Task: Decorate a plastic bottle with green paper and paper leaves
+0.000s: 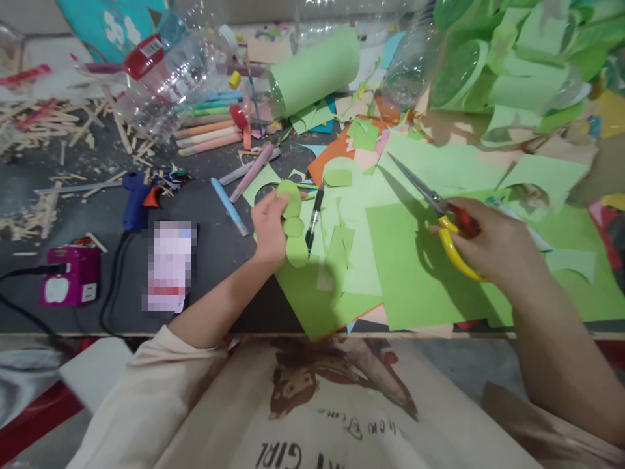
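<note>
My left hand pinches a rounded green paper cutout between thumb and fingers. Just below it, two more rounded green paper pieces lie on the sheets. A black pen rests right beside them. In my right hand is a pair of scissors with yellow and red handles, its blades pointing up and left above the pale green paper. The blades look closed or nearly so. Bright green sheets lie beneath the right hand.
A blue glue gun, a phone and a magenta power adapter are on the left. Wood sticks, markers and plastic bottles crowd the back. A green paper-wrapped bottle lies behind; green scraps pile up at right.
</note>
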`<state>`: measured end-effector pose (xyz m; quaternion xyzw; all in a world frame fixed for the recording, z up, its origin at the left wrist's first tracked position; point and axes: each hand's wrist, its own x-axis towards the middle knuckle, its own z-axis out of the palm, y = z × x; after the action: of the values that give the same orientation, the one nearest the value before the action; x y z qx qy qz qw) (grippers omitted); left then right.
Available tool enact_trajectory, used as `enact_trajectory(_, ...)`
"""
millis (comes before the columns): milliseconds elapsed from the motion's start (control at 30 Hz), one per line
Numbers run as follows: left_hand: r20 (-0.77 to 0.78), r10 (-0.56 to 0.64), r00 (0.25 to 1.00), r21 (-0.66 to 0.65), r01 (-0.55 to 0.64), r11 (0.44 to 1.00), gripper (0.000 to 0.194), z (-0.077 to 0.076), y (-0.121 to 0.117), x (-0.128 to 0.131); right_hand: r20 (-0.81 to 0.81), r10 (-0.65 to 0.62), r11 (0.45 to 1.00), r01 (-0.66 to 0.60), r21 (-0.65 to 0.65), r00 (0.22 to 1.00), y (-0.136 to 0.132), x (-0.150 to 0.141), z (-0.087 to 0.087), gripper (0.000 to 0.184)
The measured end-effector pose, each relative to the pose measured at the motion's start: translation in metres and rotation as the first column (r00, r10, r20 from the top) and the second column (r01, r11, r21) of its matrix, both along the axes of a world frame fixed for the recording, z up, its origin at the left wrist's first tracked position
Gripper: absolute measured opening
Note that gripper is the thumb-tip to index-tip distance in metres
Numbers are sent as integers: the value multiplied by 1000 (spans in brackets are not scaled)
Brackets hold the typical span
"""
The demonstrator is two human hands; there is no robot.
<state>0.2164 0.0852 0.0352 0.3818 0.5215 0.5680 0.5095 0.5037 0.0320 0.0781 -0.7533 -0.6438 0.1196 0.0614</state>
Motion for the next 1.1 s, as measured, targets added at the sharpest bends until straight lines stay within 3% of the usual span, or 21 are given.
enact_trajectory(100, 12, 66, 998, 31, -66, 997, 24, -6, 8, -4, 56, 50, 998, -51, 26, 997, 12, 19, -8, 33)
enact_trajectory(200, 23, 3, 1000, 38, -4, 999, 21, -13, 13, -4, 131, 159, 986, -163, 19, 979, 17, 28, -12, 33)
enact_trajectory(300, 36, -85, 996, 86, 81, 993, 34, -16, 12, -3, 265, 81, 981, -124, 151, 961, 18, 13, -8, 35)
enact_trajectory(333, 37, -115, 993, 106, 110, 988, 39, -15, 11, -2, 220, 59, 969, -109, 220, 974, 18, 1, -6, 36)
enact_trajectory(400, 22, -172, 985, 125, 168, 978, 45, -13, 7, -2, -99, 144, 954, -111, 278, 985, 18, -28, -6, 36)
enact_trajectory(433, 6, -199, 980, 120, 197, 973, 46, -11, 6, -2, -330, 210, 963, -136, 233, 920, 18, -44, -7, 36)
enact_trajectory(500, -30, -248, 968, 91, 249, 964, 47, -8, 2, -1, -738, 252, 959, -265, 103, 626, 18, -77, -15, 39)
enact_trajectory(567, -62, -283, 957, 57, 286, 956, 50, -6, 0, -1, -896, 224, 934, -348, 84, 384, 18, -104, -27, 42)
enact_trajectory(667, -91, -312, 946, 40, 316, 948, 53, -6, 0, 0, -961, 169, 931, -356, 83, 219, 17, -125, -44, 44)
enact_trajectory(900, -178, -370, 912, 57, 385, 921, 43, -6, 0, -1, -998, 28, 933, -361, 3, 63, 18, -122, -53, 38)
enact_trajectory(1100, -223, -345, 912, 49, 364, 930, 46, -7, -1, 0, -998, 4, 933, -360, -19, 63, 20, -121, -54, 41)
